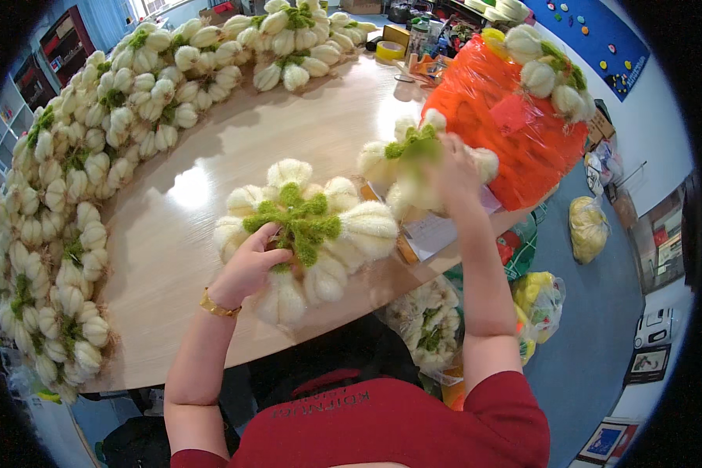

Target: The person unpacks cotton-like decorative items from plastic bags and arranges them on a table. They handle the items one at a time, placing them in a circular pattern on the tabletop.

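Note:
My left hand grips the green fuzzy centre of a bunch of white plush garlic bulbs, thumb and index finger pinching near the stems. The bulbs fan out around it on the table near its front edge. Farther right, my right hand is at a second plush garlic bunch. A green-and-white piece at its fingers is blurred and appears held; the fingertips are hard to make out. Paper sheets lie partly under this second bunch.
Many piled garlic bunches line the table's left and far sides. An orange plastic bag, with more bulbs on top, covers the right end. Yellow tape sits at the back. Filled bags stand on the floor.

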Tool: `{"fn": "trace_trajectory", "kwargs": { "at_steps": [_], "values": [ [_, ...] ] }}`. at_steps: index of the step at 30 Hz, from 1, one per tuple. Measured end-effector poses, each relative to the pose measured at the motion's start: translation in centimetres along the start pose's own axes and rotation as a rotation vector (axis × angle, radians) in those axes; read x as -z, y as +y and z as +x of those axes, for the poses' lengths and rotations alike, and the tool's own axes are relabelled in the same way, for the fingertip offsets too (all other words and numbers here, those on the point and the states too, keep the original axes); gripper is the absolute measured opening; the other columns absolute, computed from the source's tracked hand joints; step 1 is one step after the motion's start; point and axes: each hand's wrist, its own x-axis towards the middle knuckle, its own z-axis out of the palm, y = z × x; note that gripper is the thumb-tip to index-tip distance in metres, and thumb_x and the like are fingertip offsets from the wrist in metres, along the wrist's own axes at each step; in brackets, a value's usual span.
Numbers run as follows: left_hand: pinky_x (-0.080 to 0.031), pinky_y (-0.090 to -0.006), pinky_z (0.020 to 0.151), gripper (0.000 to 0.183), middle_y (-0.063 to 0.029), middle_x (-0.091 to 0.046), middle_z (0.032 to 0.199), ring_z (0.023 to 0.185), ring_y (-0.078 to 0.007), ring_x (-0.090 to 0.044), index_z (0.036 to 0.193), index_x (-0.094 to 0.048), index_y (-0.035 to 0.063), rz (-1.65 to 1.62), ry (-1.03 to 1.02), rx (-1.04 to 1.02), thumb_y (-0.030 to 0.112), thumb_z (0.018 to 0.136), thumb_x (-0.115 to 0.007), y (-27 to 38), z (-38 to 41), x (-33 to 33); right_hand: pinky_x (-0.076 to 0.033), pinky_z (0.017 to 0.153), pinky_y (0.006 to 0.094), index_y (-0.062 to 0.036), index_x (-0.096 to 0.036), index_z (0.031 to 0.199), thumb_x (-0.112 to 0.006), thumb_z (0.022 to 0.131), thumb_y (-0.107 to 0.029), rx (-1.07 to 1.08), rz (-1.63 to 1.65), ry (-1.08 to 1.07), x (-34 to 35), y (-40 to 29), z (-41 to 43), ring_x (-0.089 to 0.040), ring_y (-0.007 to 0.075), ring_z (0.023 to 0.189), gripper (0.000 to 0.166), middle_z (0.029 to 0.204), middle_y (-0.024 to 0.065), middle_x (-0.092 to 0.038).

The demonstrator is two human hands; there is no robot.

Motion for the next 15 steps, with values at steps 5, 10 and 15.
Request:
{"fn": "trace_trajectory", "kwargs": {
  "at_steps": [5, 10, 15],
  "values": [
    [-0.046, -0.0269, 0.090, 0.038, -0.0073, -0.060, 0.114, 0.102, -0.0142, -0.058, 0.123, -0.049, -0.0047, 0.104, 0.033, -0.038, 0.007, 0.089, -0.061, -0.4, -0.3, 1.2, -0.046, 0.093, 0.0441, -0.0073, -0.058, 0.121, -0.076, 0.078, -0.039, 0.353, 0.574, -0.175, 3.5, -8.8, -5.5, -0.057, 0.0320, 0.111, 0.057, 0.117, 0.0143, -0.060],
    [-0.047, -0.0277, 0.091, 0.032, -0.0062, -0.061, 0.113, 0.104, -0.0146, -0.057, 0.120, -0.053, -0.0035, 0.173, 0.119, -0.037, 0.011, 0.093, -0.059, -1.5, -1.0, 1.3, -0.049, 0.091, 0.0386, -0.0041, -0.060, 0.119, -0.077, 0.079, -0.038, 0.285, 0.553, -0.384, 2.9, -11.0, -8.0, -0.062, 0.0316, 0.103, 0.055, 0.108, 0.0145, -0.064],
    [-0.049, -0.0307, 0.091, 0.034, -0.0077, -0.062, 0.116, 0.105, -0.0162, -0.058, 0.121, -0.056, -0.0026, 0.079, -0.127, 0.147, 0.022, 0.097, -0.055, -1.7, -1.0, 2.7, -0.050, 0.086, 0.0371, 0.0052, -0.062, 0.110, -0.073, 0.083, -0.038, -0.090, 0.921, -0.780, -0.7, -9.3, -7.2, -0.066, 0.0299, 0.098, 0.053, 0.104, 0.0220, -0.067]
  ]
}}
